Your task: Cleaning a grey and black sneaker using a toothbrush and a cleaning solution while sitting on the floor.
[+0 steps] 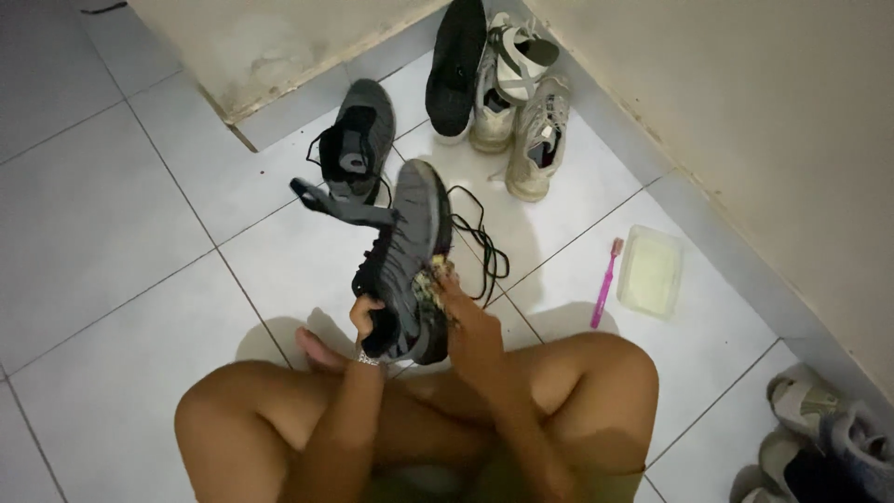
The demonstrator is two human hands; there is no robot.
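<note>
Clearly, the left hand (366, 317) grips the grey sneaker (405, 261) raised above the tiled floor (112, 242), while the right hand (466, 317) clutches a scrubbing cloth (430, 282) against its side. Scrubbing probably goes best with the shoe held firmly and short, steady strokes.

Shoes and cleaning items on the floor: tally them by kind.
Grey shoes: 2, one held in the left hand, one on the tiles
Black shoe against wall: 1
White shoes: 2
Pink toothbrush: 1
Soap tub: 1
Partly cropped shoes, lower right: at least 2
Total: at least 9

A toothbrush (606, 281) lies just left of the tub (650, 271) on the floor (112, 233).
</note>
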